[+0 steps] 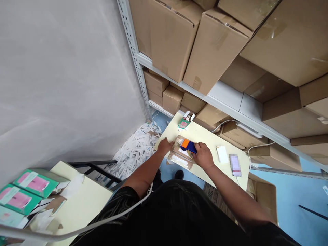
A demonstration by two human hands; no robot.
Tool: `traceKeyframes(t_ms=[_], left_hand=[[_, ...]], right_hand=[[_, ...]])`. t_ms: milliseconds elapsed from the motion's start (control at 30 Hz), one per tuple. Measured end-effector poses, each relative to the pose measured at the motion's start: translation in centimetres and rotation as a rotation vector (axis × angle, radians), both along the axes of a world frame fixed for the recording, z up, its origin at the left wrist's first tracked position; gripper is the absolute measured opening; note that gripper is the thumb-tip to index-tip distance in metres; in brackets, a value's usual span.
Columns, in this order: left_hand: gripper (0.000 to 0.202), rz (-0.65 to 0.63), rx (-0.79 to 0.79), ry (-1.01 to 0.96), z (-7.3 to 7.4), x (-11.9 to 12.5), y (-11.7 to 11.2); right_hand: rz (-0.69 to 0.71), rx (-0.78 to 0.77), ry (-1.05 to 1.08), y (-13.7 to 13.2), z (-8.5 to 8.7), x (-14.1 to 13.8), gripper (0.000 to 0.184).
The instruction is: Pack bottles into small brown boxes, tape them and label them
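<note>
A flat cardboard parcel point(176, 155) with shiny clear tape and a white label lies at the front edge of the cream table. My left hand point(165, 146) grips its left edge, the fingertips partly hidden. In my right hand point(203, 155) is a blue and orange tape dispenser point(189, 146), which rests over the top of the parcel. The hand's fingers wrap round the right end of the dispenser. Part of a tape roll shows under it. Behind the parcel stands a small open green box point(183, 123) with things inside.
A white box point(222, 154) and a phone point(235, 165) lie on the table point(205, 131) to the right. Shelves of cardboard boxes point(215, 48) rise behind. White paper strips point(134, 147) cover the floor at left. Green boxes point(38, 182) sit on another table. A white cable point(120, 216) crosses in front.
</note>
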State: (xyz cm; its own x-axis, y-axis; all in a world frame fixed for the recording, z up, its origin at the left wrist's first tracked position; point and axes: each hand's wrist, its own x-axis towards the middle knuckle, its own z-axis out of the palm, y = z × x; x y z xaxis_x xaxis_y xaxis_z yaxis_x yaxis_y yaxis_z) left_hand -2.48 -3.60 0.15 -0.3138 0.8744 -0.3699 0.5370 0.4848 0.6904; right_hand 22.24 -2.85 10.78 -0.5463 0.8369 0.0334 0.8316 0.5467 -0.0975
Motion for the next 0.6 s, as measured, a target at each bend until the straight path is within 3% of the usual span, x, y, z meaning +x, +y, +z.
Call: traceKeyframes(t_ms=[67,167,233,300,467,600], left_hand=[[0.052,-0.135,0.181,0.058,0.5,-0.7,-0.4],[0.07,-0.614,0.488,0.129,1.5,-1.0,-1.1],[0.082,-0.849,0.532,0.199,1.8,-0.5,-1.6],[0.089,-0.906,0.509,0.285,1.9,0.1,-1.8],[0.088,-0.912,0.486,0.384,2.0,0.7,-1.6],[0.083,-0.919,0.487,0.365,2.4,0.5,-1.4]], right_hand=[[-0.025,-0.034,-0.025,-0.1,0.2,0.0,0.031],[-0.058,-0.092,-0.069,-0.2,0.6,0.1,0.035],[-0.082,-0.121,-0.091,-0.1,0.8,0.1,0.039],[-0.086,-0.148,-0.107,0.2,0.9,0.0,0.045],[-0.012,-0.228,-0.137,1.3,1.4,0.3,0.06],[0.004,-0.251,-0.124,1.4,2.1,2.5,0.062]])
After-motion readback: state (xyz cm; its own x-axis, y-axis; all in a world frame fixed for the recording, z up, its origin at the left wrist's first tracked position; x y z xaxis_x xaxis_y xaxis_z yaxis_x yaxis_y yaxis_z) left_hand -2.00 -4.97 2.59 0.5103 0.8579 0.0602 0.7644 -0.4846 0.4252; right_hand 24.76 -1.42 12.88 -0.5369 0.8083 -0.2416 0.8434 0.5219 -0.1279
